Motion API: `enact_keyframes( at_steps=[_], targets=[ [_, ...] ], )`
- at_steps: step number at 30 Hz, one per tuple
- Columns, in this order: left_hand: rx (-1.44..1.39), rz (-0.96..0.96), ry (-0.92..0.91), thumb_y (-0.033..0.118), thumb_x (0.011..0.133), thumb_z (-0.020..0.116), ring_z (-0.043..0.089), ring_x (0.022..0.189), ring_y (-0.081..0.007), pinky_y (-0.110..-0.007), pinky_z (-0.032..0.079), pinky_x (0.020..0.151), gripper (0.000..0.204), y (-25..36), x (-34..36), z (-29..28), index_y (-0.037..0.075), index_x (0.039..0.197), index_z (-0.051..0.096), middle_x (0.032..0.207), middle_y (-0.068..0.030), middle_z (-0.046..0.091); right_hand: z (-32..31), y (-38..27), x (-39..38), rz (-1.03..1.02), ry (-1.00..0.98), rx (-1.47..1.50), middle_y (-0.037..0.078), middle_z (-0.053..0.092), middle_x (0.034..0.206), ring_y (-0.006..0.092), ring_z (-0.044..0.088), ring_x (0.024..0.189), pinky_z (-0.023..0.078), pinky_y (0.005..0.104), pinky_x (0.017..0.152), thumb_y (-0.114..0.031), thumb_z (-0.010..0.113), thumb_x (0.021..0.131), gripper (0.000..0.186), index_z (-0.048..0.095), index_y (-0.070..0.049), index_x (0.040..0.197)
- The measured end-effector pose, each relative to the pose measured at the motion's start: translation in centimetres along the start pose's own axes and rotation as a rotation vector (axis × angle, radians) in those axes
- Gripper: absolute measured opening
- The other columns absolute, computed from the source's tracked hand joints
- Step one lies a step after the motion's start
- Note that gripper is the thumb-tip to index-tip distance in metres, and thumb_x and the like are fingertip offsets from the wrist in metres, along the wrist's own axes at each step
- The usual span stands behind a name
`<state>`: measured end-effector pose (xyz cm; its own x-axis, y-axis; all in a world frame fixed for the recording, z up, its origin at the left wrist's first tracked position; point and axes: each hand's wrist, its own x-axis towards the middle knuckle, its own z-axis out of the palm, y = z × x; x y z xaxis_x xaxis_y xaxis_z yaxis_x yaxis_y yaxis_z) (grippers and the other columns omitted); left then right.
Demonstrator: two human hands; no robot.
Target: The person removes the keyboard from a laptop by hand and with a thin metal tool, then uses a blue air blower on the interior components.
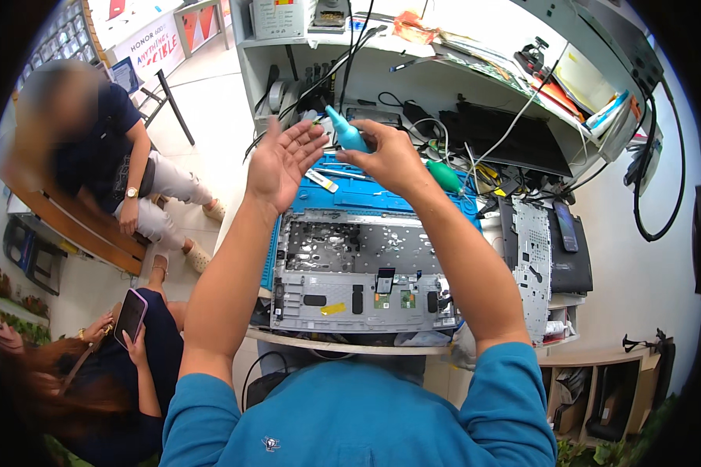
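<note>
My right hand grips a small light-blue squeeze bottle with a pointed nozzle, tilted up and to the left. Beside it my left hand is held palm up with its fingers spread. A tiny greenish thing shows by those fingertips, too small to name. Below both hands lies a grey laptop casing, with a dark, hole-dotted inner plate, a yellow tape strip and small green boards. Under its far edge is a blue work mat with slim tools on it.
A green rubber bulb sits right of my right hand. Another perforated laptop plate and a phone lie at the right. Cables and devices crowd the shelf behind. Two people sit at the left, one holding a phone.
</note>
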<state>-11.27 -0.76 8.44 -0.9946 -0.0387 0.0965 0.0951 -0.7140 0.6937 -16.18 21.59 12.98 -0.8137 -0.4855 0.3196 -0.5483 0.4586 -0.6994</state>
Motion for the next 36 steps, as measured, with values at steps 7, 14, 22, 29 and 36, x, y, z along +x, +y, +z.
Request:
enact_keyframes(
  at_steps=[7, 14, 22, 29, 36],
  targets=[
    [-0.286, 0.119, 0.21, 0.05, 0.117, 0.026, 0.049, 0.148, -0.0416, -0.051, 0.039, 0.125, 0.073, -1.4, 0.6, -1.6, -0.012, 0.151, 0.046, 0.155, -0.029, 0.053, 0.2, 0.2, -0.4, -0.299, 0.077, -0.56, 0.015, 0.075, 0.109, 0.0347, 0.071, 0.111, 0.058, 0.0477, 0.094, -0.001, 0.075, 0.082, 0.029, 0.076, -0.001, 0.111],
    [-0.319, 0.134, 0.332, 0.034, 0.116, 0.023, 0.055, 0.144, -0.0414, -0.051, 0.041, 0.124, 0.062, -2.4, 0.5, -1.7, -0.012, 0.147, 0.049, 0.15, -0.0287, 0.058, -0.4, -3.3, 0.7, -0.581, 0.123, -0.98, 0.005, 0.072, 0.097, 0.022, 0.07, 0.099, 0.05, 0.037, 0.095, -0.006, 0.068, 0.087, 0.009, 0.077, -0.008, 0.087],
    [-0.32, 0.149, 0.348, 0.032, 0.116, 0.023, 0.053, 0.146, -0.0414, -0.051, 0.039, 0.126, 0.061, -2.8, 0.7, -1.5, -0.012, 0.148, 0.048, 0.152, -0.0294, 0.057, -0.9, -5.0, 1.6, -0.724, 0.081, -1.102, 0.002, 0.072, 0.09, 0.0193, 0.071, 0.094, 0.046, 0.0369, 0.102, -0.012, 0.069, 0.088, 0.01, 0.077, -0.012, 0.083],
    [-0.303, 0.14, 0.345, 0.032, 0.116, 0.023, 0.051, 0.147, -0.0418, -0.051, 0.037, 0.127, 0.061, -3.3, 1.0, -1.6, -0.013, 0.15, 0.045, 0.153, -0.0299, 0.055, -1.6, -5.1, 1.7, -0.746, 0.048, -1.15, 0.0, 0.072, 0.088, 0.0179, 0.071, 0.094, 0.044, 0.0381, 0.104, -0.012, 0.069, 0.09, 0.013, 0.076, -0.013, 0.079],
    [-0.31, 0.136, 0.324, 0.032, 0.116, 0.023, 0.05, 0.148, -0.042, -0.051, 0.036, 0.128, 0.061, -3.2, 1.2, -2.4, -0.013, 0.151, 0.044, 0.153, -0.03, 0.054, -3.3, -5.1, 1.7, -0.761, 0.076, -1.155, -0.002, 0.071, 0.086, 0.017, 0.071, 0.093, 0.043, 0.0394, 0.106, -0.012, 0.069, 0.091, 0.015, 0.076, -0.014, 0.078]
  ],
)
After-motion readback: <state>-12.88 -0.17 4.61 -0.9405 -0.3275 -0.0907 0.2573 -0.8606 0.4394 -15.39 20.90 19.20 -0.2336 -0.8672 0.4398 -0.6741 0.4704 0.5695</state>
